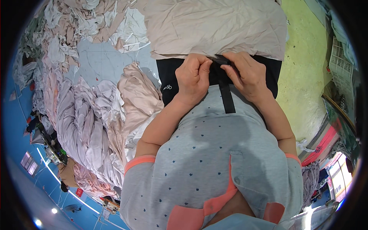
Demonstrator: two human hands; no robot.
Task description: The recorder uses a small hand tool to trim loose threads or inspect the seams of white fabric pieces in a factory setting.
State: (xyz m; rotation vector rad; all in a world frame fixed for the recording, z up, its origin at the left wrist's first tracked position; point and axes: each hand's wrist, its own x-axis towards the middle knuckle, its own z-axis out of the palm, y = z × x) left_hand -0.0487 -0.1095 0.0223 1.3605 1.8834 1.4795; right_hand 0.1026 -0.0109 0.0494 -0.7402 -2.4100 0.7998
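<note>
A wide piece of creased beige fabric (216, 28) lies over my knees, its near edge running just beyond my hands. My left hand (193, 78) is closed in a pinch, thumb against forefinger, at that edge; the bit between the fingertips is mostly hidden. Beside it, my right hand (247, 73) grips a small dark pointed tool that looks like thread snips (221, 59), the tip turned toward my left fingers. A black strap (227, 97) hangs between my wrists over my grey shirt.
Heaped beige and pale lilac cloth (88, 122) lies on my left, with more scraps (132, 28) on the blue-grey floor (99, 61) farther off. On my right are a yellow-green floor strip (303, 73) and a pale plastic crate (341, 61).
</note>
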